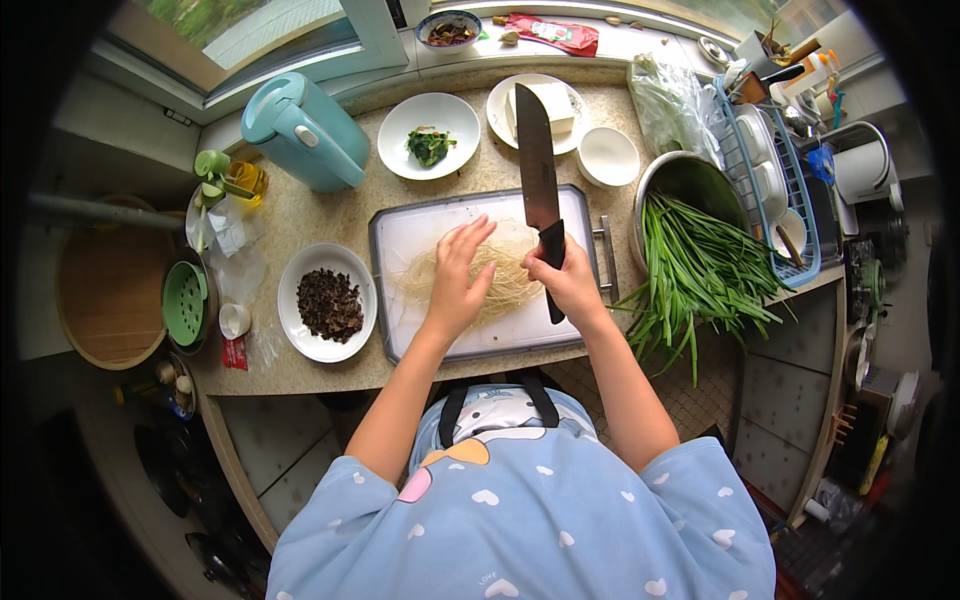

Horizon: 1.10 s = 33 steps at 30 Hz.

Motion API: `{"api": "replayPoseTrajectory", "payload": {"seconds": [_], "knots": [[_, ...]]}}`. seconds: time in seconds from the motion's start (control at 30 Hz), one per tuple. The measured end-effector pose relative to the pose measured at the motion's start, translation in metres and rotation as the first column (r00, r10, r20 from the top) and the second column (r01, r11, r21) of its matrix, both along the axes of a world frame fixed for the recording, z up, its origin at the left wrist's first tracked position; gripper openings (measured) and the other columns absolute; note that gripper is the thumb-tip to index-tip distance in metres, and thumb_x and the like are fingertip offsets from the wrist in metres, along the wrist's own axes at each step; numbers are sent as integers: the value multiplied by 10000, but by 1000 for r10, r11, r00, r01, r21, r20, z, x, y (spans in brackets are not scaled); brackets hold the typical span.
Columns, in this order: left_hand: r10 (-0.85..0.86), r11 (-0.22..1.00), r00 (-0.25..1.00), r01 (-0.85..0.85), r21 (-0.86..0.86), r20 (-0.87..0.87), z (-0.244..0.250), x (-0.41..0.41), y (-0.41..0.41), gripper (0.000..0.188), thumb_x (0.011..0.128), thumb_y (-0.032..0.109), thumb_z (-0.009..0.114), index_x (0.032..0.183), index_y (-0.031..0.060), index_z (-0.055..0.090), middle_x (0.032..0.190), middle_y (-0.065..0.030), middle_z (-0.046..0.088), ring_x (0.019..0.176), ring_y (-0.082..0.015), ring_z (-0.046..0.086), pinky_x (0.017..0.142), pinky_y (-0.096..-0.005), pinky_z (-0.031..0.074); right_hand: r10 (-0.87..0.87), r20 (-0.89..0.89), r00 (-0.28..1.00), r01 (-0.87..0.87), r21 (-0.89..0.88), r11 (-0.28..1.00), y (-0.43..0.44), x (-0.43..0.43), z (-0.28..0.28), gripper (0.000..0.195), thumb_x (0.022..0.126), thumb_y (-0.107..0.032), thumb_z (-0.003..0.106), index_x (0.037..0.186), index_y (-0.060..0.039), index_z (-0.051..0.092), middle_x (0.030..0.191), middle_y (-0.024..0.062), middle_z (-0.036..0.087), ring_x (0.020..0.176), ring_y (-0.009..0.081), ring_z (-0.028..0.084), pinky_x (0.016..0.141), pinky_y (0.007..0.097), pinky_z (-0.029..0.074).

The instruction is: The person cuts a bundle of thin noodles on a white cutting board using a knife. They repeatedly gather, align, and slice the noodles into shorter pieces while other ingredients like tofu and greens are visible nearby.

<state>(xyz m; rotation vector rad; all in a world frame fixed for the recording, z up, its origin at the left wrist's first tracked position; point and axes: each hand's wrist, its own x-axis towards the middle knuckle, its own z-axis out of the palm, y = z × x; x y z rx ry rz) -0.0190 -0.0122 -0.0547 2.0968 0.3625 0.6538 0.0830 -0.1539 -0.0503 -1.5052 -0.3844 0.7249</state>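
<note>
My right hand (568, 283) grips the black handle of a kitchen knife (538, 165), its broad dark blade pointing away from me above the cutting board's right side. On the white, grey-rimmed cutting board (405, 322) lies a loose heap of thin pale noodles (506, 281), which look like soaked vermicelli. My left hand (461, 276) is over the left part of this heap with its fingers apart; whether the fingertips touch the strands I cannot tell. Part of the heap is hidden behind both hands.
Left of the board is a white plate of dark chopped pieces (330, 304). Behind it stand a blue kettle (304, 135), a bowl of chopped greens (430, 146), tofu (551, 106) on a plate and a small white bowl (608, 156). Long green chives (697, 262) overhang a metal basin (694, 169) at right.
</note>
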Motion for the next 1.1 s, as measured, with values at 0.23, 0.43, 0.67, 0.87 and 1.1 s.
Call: {"api": "replayPoseTrajectory", "payload": {"seconds": [0.23,0.43,0.67,0.87,1.1], "knots": [[-415,878,801,477,43,-432,-33,74,5,166,832,212,648,931,79,662,867,-94,673,919,-284,591,768,-380,454,-128,443,887,269,-271,924,-29,37,-38,211,783,-87,649,932,7,534,762,130,606,699,296,596,658,359,470],[-295,913,783,400,79,-548,-58,100,3,273,902,318,541,865,66,639,793,-136,668,747,-326,632,652,-430,481,-196,742,641,531,-244,812,-34,35,-52,303,788,-135,695,966,17,503,910,214,570,840,403,565,724,425,454],[-36,930,711,281,236,-703,-58,115,-12,319,923,265,383,924,25,595,832,-208,669,780,-376,652,697,-483,502,-288,423,859,448,-349,823,-39,-9,-59,373,933,-352,547,934,18,497,647,155,583,558,282,593,526,387,457],[-60,909,670,343,237,-740,-65,116,-7,315,910,254,384,913,35,610,844,-193,677,783,-362,662,697,-472,509,-327,130,936,352,-382,854,-12,-11,-51,367,954,-332,501,945,34,468,564,85,521,400,183,527,336,325,433],[-69,894,673,369,254,-736,-67,117,-6,299,894,237,409,865,37,630,833,-190,677,767,-354,664,675,-469,513,-204,384,900,400,-546,736,-1,5,-89,386,950,-347,495,927,37,463,636,200,591,485,312,597,438,412,465]]}}
